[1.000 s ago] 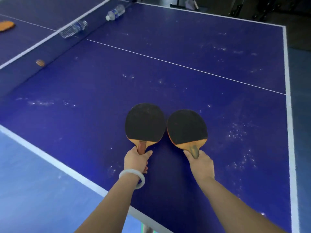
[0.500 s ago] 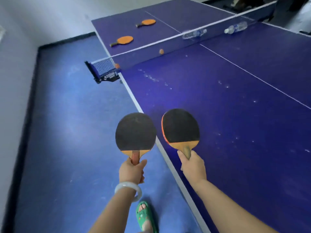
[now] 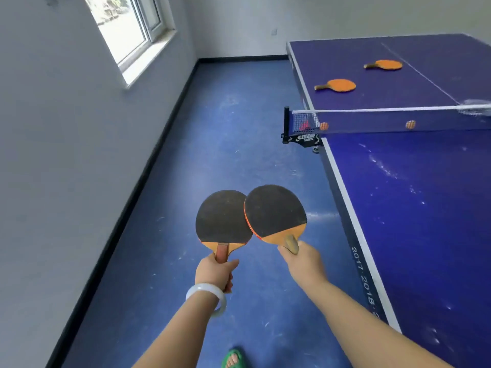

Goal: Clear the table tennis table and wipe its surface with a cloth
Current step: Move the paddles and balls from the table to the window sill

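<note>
Both hands are out over the blue floor (image 3: pixel 212 155), left of the table (image 3: pixel 425 235) and clear of its white-lined side edge.

The left hand (image 3: pixel 214 270) has its fingers wrapped fully round the reddish handle of the left paddle (image 3: pixel 223 217), whose black face is up. A pale bracelet (image 3: pixel 207 294) sits on that wrist.

The right hand (image 3: pixel 303 258) is closed round the tan handle of the right paddle (image 3: pixel 273 211). This one also shows its black face and tilts slightly to the left, with an orange rim showing.

The right paddle's blade overlaps the left paddle's right edge in our view. We cannot tell whether the two blades touch.

On the far half of the table, beyond the net (image 3: pixel 372 120), we see two more paddles lying flat and well apart. The near orange paddle (image 3: pixel 338 85) and the far orange paddle (image 3: pixel 386 64) both have their handles pointing left.

A ball (image 3: pixel 324 126) lies low against the net by the post, and a second ball (image 3: pixel 410 124) farther along it. We cannot tell which side of the mesh they are on.

At the net's right end there is a pale blur that we cannot make out. The near half of the table shows whitish specks and smears.

A foot in a green sandal (image 3: pixel 233 358) is at the bottom edge, and a window (image 3: pixel 127 30) is set in the left wall.
</note>
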Demonstrator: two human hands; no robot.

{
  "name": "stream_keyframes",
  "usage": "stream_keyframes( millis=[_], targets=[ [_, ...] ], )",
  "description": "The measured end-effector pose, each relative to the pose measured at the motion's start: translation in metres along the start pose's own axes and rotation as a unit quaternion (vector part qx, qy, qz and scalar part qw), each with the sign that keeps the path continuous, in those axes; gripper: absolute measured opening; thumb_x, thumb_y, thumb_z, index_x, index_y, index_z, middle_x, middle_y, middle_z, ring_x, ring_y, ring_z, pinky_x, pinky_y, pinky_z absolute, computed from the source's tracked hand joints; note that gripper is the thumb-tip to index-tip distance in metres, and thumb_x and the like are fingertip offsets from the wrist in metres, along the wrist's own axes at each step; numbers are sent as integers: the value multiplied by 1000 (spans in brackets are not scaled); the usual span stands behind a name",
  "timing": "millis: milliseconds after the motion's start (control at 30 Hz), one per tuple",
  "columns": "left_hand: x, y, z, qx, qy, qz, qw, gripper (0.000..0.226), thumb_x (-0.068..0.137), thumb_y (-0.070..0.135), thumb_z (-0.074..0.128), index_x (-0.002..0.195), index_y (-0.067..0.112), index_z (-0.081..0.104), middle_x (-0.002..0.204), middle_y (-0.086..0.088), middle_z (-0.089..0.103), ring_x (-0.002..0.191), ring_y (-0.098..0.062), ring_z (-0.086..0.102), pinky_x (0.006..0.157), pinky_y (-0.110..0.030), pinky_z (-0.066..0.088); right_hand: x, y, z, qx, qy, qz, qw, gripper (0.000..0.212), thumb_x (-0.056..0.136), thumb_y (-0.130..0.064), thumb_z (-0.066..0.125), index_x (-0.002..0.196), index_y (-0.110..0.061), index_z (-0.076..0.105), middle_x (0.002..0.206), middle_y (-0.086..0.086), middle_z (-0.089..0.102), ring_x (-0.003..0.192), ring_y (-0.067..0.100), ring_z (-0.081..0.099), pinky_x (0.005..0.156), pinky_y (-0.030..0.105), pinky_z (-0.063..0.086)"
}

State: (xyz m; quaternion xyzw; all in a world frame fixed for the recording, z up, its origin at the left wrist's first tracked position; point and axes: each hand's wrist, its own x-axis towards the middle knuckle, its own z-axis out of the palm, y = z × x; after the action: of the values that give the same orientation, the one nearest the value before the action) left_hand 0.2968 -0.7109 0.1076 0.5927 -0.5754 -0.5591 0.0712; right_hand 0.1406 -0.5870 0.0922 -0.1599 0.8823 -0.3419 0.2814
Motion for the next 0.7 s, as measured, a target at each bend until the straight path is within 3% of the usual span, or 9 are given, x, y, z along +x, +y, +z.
stream_keyframes(
  millis=[400, 700],
  targets=[
    [164, 84, -86, 9, -8, 0, 1000, 20, 89, 20, 67, 80, 11, 51, 58, -7, 52, 42, -18, 45, 46, -25, 45, 127, -165, 81, -99, -36, -58, 993, 38, 95, -43, 56, 74, -12, 49, 74, 1, 54, 64, 18, 47, 49, 28, 33],
    [321, 201, -102, -21, 42, -1, 999, 23, 89, 20, 67, 80, 12, 48, 61, -7, 50, 44, -17, 44, 46, -23, 43, 310, -293, 111, -102, -74, -107, 986, 38, 95, -43, 55, 74, -12, 50, 70, 1, 53, 63, 19, 48, 51, 28, 35]
  ],
)
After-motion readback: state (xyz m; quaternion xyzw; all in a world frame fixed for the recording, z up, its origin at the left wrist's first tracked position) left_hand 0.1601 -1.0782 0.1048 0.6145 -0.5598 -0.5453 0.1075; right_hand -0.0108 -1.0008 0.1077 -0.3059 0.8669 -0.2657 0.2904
